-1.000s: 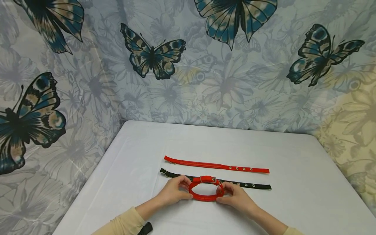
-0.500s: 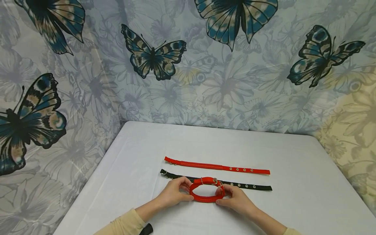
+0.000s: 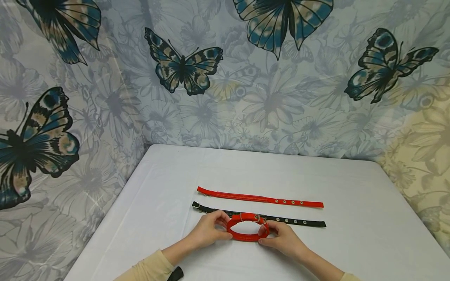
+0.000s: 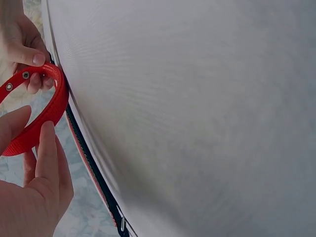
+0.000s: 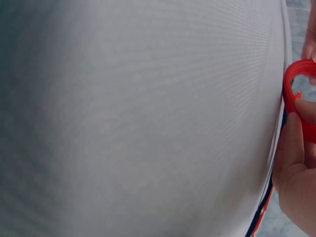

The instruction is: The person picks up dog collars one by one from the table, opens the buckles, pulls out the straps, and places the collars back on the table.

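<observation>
A red collar (image 3: 247,237), buckled into an oval loop, is held between both hands over the near-middle of the table. Its metal buckle and ring sit on the far side of the loop. My left hand (image 3: 208,230) pinches the loop's left end between thumb and fingers. At the other end, my right hand (image 3: 283,237) grips it the same way, fingertips inside the loop. Eyelets show on the collar (image 4: 60,94) in the left wrist view. Just behind lies a black collar (image 3: 299,222), stretched straight and partly covered by the loop and left hand.
Farther back a second red collar (image 3: 242,197) lies straight, roughly parallel to the black one. A dark rolled object (image 3: 175,274) pokes out beside the left sleeve at the near edge. The white table (image 3: 168,168) meets butterfly-patterned cloth (image 3: 274,101) behind it.
</observation>
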Motion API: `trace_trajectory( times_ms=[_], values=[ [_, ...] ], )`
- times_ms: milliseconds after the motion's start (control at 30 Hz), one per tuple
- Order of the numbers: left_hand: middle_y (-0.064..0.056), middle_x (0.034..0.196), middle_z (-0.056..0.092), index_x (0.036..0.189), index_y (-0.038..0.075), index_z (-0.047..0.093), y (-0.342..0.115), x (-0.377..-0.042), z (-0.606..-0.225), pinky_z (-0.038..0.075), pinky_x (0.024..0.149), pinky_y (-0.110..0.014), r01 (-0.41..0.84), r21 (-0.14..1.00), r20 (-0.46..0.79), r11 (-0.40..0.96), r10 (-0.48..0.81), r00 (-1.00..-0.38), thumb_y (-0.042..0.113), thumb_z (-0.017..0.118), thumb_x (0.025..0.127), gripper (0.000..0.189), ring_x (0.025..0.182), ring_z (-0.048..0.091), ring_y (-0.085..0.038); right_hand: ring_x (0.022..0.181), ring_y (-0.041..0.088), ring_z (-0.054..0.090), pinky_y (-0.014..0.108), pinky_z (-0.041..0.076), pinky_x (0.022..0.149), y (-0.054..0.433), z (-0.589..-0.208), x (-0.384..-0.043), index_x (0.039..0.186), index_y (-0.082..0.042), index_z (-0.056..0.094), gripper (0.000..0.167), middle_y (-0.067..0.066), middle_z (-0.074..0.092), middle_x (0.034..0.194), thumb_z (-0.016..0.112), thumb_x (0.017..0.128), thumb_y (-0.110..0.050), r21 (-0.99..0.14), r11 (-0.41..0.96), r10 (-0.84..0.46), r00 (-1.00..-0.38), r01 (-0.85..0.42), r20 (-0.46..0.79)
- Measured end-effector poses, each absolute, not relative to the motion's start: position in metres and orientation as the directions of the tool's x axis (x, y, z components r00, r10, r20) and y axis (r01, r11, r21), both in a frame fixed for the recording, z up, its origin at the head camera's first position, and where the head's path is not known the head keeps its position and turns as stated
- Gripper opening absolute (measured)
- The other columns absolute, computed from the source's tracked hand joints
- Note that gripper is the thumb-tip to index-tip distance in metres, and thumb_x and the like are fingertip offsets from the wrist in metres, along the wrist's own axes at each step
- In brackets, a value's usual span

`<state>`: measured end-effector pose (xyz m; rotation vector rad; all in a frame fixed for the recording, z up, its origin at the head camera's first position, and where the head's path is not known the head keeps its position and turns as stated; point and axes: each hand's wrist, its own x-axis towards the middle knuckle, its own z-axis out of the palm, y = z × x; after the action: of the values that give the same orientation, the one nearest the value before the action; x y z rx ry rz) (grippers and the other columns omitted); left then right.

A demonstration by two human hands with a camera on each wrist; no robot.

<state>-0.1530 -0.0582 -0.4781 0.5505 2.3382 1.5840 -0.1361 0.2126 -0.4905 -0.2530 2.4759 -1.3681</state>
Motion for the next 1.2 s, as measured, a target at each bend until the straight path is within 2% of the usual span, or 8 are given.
trace_trajectory(
  times_ms=[333,600,767,967,1100,1200],
  values=[
    [0.003,0.093,0.064,0.100,0.010,0.064,-0.061,-0.154,-0.475,0.052,0.079,-0.030,0.173,0.935,0.014,0.310,0.455,-0.891,0.008,0.082,0.076,0.030,0.091,0.064,-0.021,0.101,0.023,0.058,0.057,0.042,0.097,0.213,-0.489,-0.136,0.094,-0.012,0.069,0.019,-0.003,0.066,0.092,0.081,0.079,-0.015,-0.843,0.539,-0.288,-0.940,-0.001,-0.183],
    [0.004,0.093,0.064,0.100,0.010,0.063,-0.062,-0.154,-0.476,0.051,0.078,-0.027,0.169,0.931,0.006,0.324,0.451,-0.893,0.008,0.082,0.077,0.030,0.090,0.064,-0.019,0.106,0.027,0.059,0.058,0.043,0.097,0.214,-0.487,-0.134,0.097,-0.013,0.069,0.024,-0.003,0.066,0.099,0.083,0.077,-0.015,-0.833,0.552,-0.303,-0.941,-0.047,-0.148],
    [0.004,0.093,0.064,0.099,0.010,0.063,-0.062,-0.154,-0.476,0.050,0.078,-0.026,0.174,0.925,0.005,0.337,0.448,-0.894,0.008,0.081,0.077,0.029,0.090,0.064,-0.018,0.099,0.022,0.060,0.060,0.042,0.096,0.216,-0.484,-0.134,0.093,-0.016,0.067,0.023,-0.007,0.066,0.093,0.083,0.077,-0.016,-0.814,0.572,-0.325,-0.940,-0.105,-0.107],
    [0.004,0.092,0.064,0.099,0.010,0.063,-0.061,-0.153,-0.476,0.050,0.076,-0.025,0.180,0.924,0.012,0.339,0.443,-0.896,0.008,0.082,0.076,0.030,0.090,0.064,-0.019,0.091,0.011,0.061,0.047,0.047,0.090,0.221,-0.477,-0.134,0.091,-0.016,0.065,0.021,-0.010,0.067,0.092,0.082,0.079,-0.018,-0.813,0.560,-0.352,-0.934,-0.159,-0.060],
    [0.004,0.092,0.064,0.099,0.010,0.063,-0.061,-0.153,-0.477,0.050,0.076,-0.025,0.176,0.925,0.009,0.335,0.444,-0.896,0.008,0.082,0.076,0.030,0.090,0.064,-0.019,0.091,0.010,0.061,0.038,0.049,0.085,0.224,-0.474,-0.133,0.094,-0.014,0.066,0.021,-0.009,0.067,0.093,0.081,0.080,-0.019,-0.820,0.545,-0.358,-0.933,-0.173,-0.042],
    [0.004,0.093,0.064,0.100,0.010,0.063,-0.061,-0.154,-0.477,0.050,0.076,-0.025,0.175,0.926,0.009,0.334,0.444,-0.896,0.009,0.082,0.077,0.029,0.090,0.063,-0.017,0.091,0.010,0.061,0.036,0.048,0.083,0.225,-0.473,-0.132,0.094,-0.014,0.067,0.020,-0.008,0.066,0.092,0.081,0.080,-0.019,-0.820,0.545,-0.357,-0.933,-0.173,-0.041]
  ],
)
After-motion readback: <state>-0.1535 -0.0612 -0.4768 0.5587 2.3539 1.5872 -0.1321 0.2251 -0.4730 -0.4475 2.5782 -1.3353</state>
